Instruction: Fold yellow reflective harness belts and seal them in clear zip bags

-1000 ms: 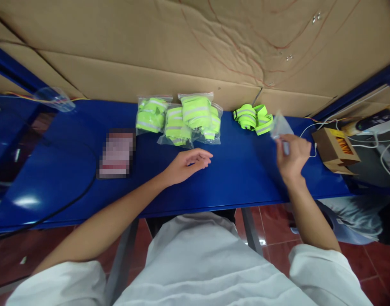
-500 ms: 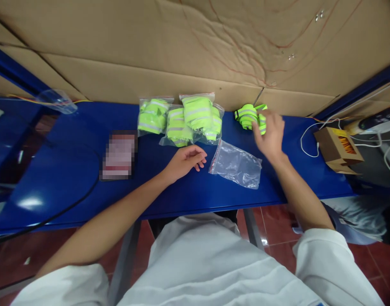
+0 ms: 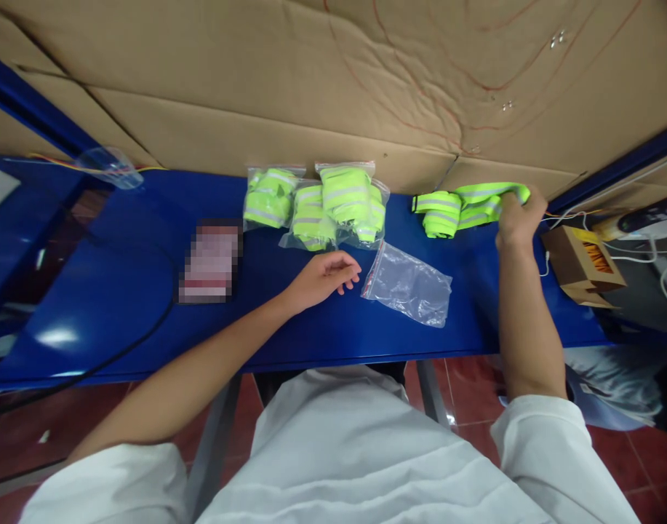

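Note:
My right hand (image 3: 516, 218) is closed on one end of a neon-yellow reflective band (image 3: 464, 205), stretched out to the right along the back of the blue table (image 3: 120, 291). The band's other end is still a folded bundle. My left hand (image 3: 323, 276) rests on the table with its fingers loosely curled and nothing in it. Just right of it lies an empty clear zip bag (image 3: 409, 284) with a red seal. Behind my left hand are three bagged neon bands (image 3: 316, 207) in a row.
A small cardboard box (image 3: 581, 263) and white cables (image 3: 660, 255) sit at the right end. A blurred card (image 3: 210, 262) lies left of centre, a black cable (image 3: 120, 346) crosses the left part. Cardboard sheets (image 3: 333, 80) form the back wall.
My right hand dropped the clear bag on the table, reached to the loose band, gripped it and pulled one end out to the right. My left hand stayed put.

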Demonstrator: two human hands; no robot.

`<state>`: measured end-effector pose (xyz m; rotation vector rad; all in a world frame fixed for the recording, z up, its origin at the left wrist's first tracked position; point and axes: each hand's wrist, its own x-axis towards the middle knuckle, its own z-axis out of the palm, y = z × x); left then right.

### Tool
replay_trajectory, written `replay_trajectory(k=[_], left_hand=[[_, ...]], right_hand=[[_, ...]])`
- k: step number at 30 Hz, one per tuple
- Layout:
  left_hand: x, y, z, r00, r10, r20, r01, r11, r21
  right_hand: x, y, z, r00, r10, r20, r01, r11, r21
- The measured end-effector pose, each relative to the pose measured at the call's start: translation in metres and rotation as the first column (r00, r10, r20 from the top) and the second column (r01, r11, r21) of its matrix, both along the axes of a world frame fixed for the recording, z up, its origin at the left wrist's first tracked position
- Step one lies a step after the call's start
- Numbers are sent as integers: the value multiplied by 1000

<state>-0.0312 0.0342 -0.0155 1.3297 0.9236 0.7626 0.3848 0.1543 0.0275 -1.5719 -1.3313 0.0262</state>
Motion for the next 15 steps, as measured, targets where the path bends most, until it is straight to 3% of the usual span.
replay_trajectory(k=[3, 5, 9, 12, 15], left_hand=[[0, 0, 0, 1000, -10, -19, 10, 1000, 17], [0, 0, 2, 999, -18, -28, 19, 999, 32], [0, -4, 6, 998, -54, -15, 55, 997, 52], [1, -7, 6, 995, -104, 9, 103, 991, 83], [5, -9, 2, 992, -117, 51, 106, 976, 190]], right_hand=[[-16, -12, 20, 997, -9, -81, 18, 994, 106], [-31, -21, 35, 979, 88, -185, -58, 985, 161], [-66, -41, 69, 856, 332, -396, -239, 934, 267], [-97, -61, 96, 791, 468, -394, -370, 879, 301], [-139, -86, 118, 781, 538, -318, -506, 843, 184]])
